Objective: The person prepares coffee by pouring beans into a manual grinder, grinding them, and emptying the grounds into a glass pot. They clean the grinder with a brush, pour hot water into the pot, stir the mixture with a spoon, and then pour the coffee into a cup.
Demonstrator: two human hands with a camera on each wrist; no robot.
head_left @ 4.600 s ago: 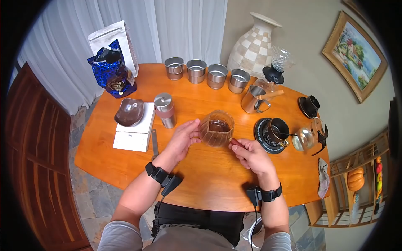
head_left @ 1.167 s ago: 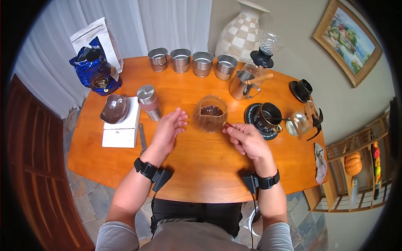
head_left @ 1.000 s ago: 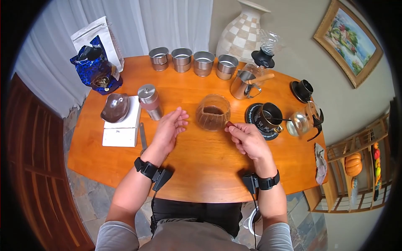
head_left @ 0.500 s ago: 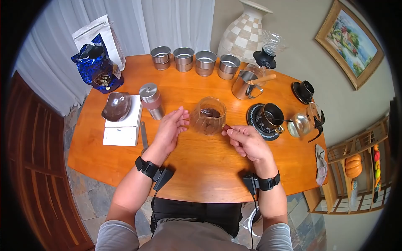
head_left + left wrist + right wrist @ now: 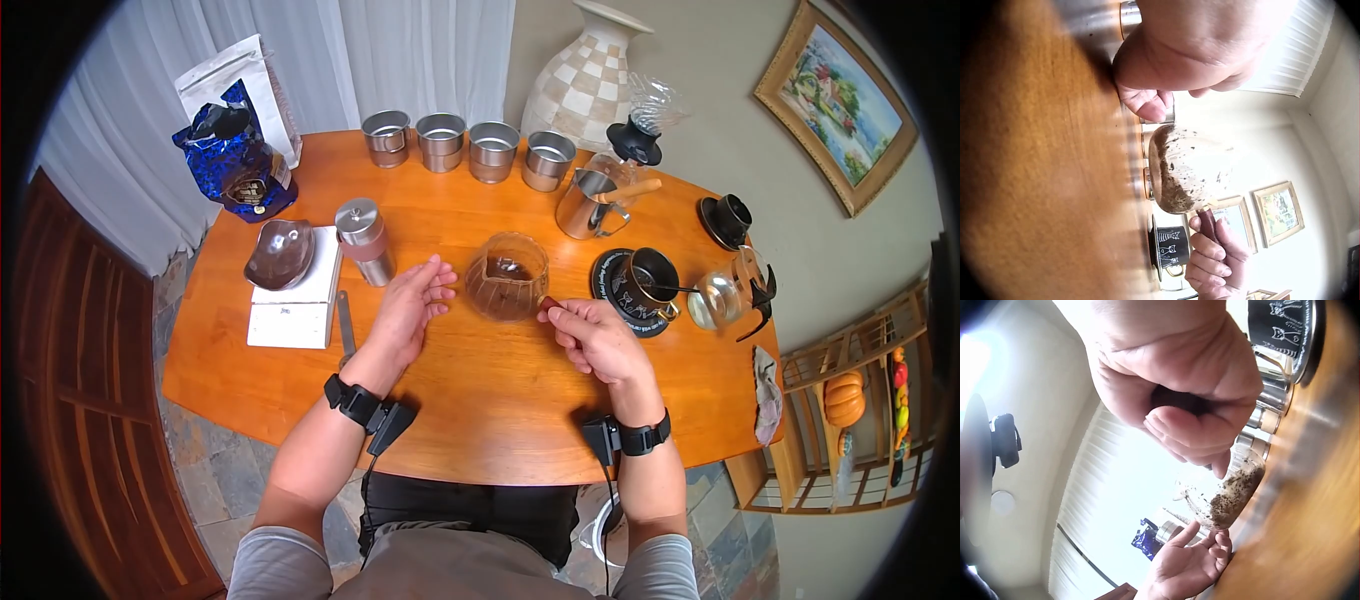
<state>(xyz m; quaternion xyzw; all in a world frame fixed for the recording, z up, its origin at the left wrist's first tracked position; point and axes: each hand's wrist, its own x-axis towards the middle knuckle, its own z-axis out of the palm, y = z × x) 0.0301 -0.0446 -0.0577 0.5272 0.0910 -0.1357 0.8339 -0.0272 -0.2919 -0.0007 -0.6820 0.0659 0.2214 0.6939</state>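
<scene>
My right hand (image 5: pixel 597 340) grips the dark reddish handle (image 5: pixel 1208 225) of a ribbed clear glass server (image 5: pixel 507 285). Dark liquid lies in its bottom, and the left wrist view shows brown grounds stuck along the inside of the glass (image 5: pixel 1175 181). Palm facing inward, my left hand (image 5: pixel 410 315) stays just left of the server, fingers loosely bent and holding nothing. A short gap separates its fingertips from the glass in the head view. In the right wrist view, my curled fingers hide most of the handle.
Left: a white scale (image 5: pixel 290 320) bearing a brown dish (image 5: pixel 280 255), a steel grinder (image 5: pixel 365 245) and a flat metal strip (image 5: pixel 345 322). Right: a black cup (image 5: pixel 650 275) on its saucer, a glass pot (image 5: pixel 720 298), a steel pitcher (image 5: pixel 585 210). Several steel cups (image 5: pixel 493 155) line the back.
My left fingers, at the glass several seconds ago, now stand off it. The server shifts left and right in small moves with my right hand, its liquid moving; lately it went slightly right.
</scene>
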